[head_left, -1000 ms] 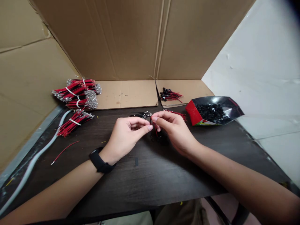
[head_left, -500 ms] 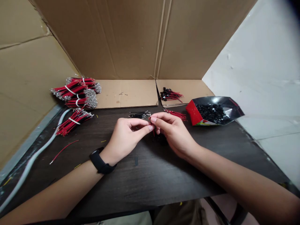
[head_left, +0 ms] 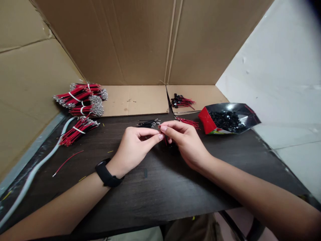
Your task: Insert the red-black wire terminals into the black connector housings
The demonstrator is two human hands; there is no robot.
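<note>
Over the middle of the table my left hand (head_left: 136,147) and my right hand (head_left: 187,140) meet fingertip to fingertip. Both are closed in a pinch. A red wire (head_left: 165,142) shows below the right fingers, and a thin metal-looking tip sticks up at the top of the pinch. Whatever lies between the left thumb and forefinger is covered by them. Just behind the fingers lie a row of black wires (head_left: 148,123) with metal ends and, to the right, a row of red wires (head_left: 188,122). Dark small pieces under the right hand are mostly hidden.
Tied bundles of red and black wires (head_left: 79,131) are stacked at the left, beside a grey cable (head_left: 37,170). A loose red wire (head_left: 66,163) lies nearer. At right stands an open box (head_left: 207,121) of small black connectors. Wires with black connectors (head_left: 182,101) rest on cardboard behind.
Both hands stay pinched together in nearly the same place. The fingertips have shifted only slightly, and the red wire below them shows a little more.
</note>
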